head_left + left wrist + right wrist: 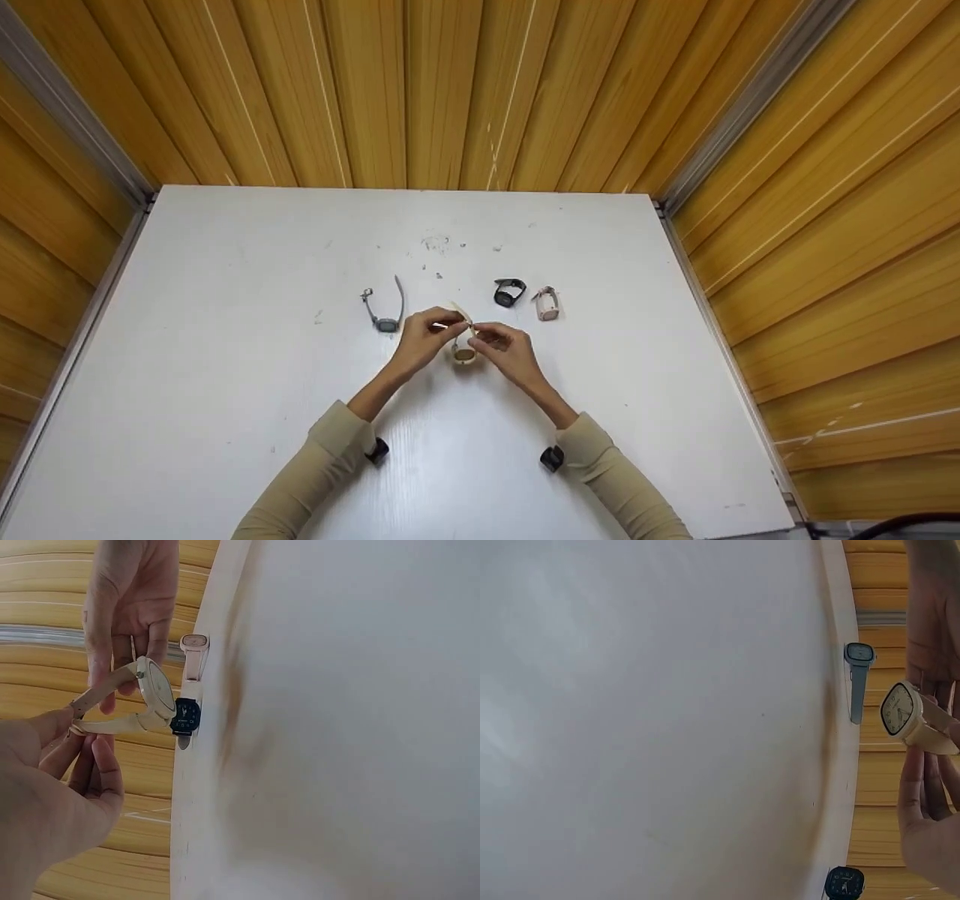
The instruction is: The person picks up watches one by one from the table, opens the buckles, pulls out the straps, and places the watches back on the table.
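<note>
Between both hands is a cream wristwatch [464,354], its strap bent into a loop and its dial facing away from the hands. My left hand [426,340] pinches the strap where its two ends meet. In the head view my right hand [511,353] pinches the strap from the other side, at the same joint. The left wrist view shows the watch case [156,688] hanging out from the strap ends, and the right wrist view shows its pale dial [897,709]. The buckle is mostly covered by fingertips.
A grey-blue watch [387,325] lies unfastened to the left of the hands. A black watch [505,298] and a pink watch [548,307] rest with looped straps to the right, on the white table [225,337]. Wood-patterned walls [435,90] border the table.
</note>
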`<action>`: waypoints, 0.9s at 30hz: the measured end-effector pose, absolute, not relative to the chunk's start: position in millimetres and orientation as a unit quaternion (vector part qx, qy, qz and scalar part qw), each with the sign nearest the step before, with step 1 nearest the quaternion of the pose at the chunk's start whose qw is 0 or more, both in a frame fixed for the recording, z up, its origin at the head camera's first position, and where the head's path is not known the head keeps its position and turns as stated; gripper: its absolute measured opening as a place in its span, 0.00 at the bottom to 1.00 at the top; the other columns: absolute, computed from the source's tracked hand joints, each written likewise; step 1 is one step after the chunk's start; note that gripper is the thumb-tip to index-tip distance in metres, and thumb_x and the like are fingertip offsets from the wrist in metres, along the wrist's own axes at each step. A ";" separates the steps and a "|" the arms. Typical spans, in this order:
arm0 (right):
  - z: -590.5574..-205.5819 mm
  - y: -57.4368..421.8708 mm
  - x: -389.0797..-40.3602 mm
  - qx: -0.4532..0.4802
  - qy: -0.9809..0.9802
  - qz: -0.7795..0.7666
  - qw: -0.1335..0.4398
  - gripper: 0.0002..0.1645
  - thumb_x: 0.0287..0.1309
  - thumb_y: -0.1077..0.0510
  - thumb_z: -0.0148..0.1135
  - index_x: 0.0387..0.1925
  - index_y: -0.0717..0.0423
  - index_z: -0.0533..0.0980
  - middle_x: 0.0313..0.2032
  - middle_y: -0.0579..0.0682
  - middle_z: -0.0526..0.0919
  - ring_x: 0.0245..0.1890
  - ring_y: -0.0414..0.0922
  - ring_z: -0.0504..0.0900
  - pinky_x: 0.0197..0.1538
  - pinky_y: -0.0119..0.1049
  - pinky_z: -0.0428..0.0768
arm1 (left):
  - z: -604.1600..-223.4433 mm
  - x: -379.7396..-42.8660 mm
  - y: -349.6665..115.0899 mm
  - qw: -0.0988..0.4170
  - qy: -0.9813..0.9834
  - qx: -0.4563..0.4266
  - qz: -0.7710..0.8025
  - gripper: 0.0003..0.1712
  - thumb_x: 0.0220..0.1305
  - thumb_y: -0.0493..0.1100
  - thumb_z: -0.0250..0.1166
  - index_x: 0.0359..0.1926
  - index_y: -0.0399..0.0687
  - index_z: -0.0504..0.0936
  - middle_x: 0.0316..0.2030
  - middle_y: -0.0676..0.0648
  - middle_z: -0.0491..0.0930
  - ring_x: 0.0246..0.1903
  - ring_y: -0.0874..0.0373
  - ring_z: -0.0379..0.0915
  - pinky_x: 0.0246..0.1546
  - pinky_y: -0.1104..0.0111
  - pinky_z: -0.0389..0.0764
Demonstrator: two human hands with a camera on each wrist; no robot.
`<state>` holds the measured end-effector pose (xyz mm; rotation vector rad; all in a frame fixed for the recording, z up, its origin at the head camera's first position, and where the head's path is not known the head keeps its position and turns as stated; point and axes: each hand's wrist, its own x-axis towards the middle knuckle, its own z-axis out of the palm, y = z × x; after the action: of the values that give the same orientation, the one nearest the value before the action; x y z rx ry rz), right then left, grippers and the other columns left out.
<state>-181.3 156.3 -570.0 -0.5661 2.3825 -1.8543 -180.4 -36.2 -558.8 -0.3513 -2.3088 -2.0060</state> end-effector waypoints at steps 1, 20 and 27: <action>-569.1 155.4 -180.9 -0.181 0.778 -0.601 0.031 0.16 0.61 0.70 0.68 0.49 0.76 0.80 0.42 0.71 0.86 0.40 0.48 0.87 0.45 0.27 0.86 | -559.5 -180.7 -35.6 0.035 -0.751 -0.115 -0.650 0.08 0.65 0.32 0.68 0.43 0.28 0.87 0.41 0.32 0.87 0.44 0.39 0.84 0.46 0.64 0.87; -566.9 153.9 -179.3 -0.168 0.789 -0.591 -0.017 0.13 0.57 0.71 0.71 0.44 0.73 0.84 0.40 0.68 0.89 0.41 0.51 0.90 0.48 0.36 0.89 | -588.5 -195.6 -36.8 0.058 -0.774 -0.129 -0.617 0.04 0.62 0.35 0.72 0.37 0.38 0.90 0.37 0.40 0.89 0.39 0.47 0.85 0.42 0.55 0.89; -566.6 151.4 -183.0 -0.181 0.779 -0.601 0.016 0.14 0.59 0.71 0.69 0.46 0.75 0.82 0.43 0.70 0.87 0.43 0.62 0.89 0.47 0.39 0.90 | -586.4 -195.8 -41.7 0.048 -0.764 -0.118 -0.632 0.04 0.63 0.40 0.73 0.38 0.45 0.91 0.38 0.44 0.89 0.41 0.54 0.85 0.43 0.64 0.89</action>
<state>-183.0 151.4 -566.6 -0.5620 2.4219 -1.8678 -195.8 -41.7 -586.4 -0.3591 -2.3306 -1.9284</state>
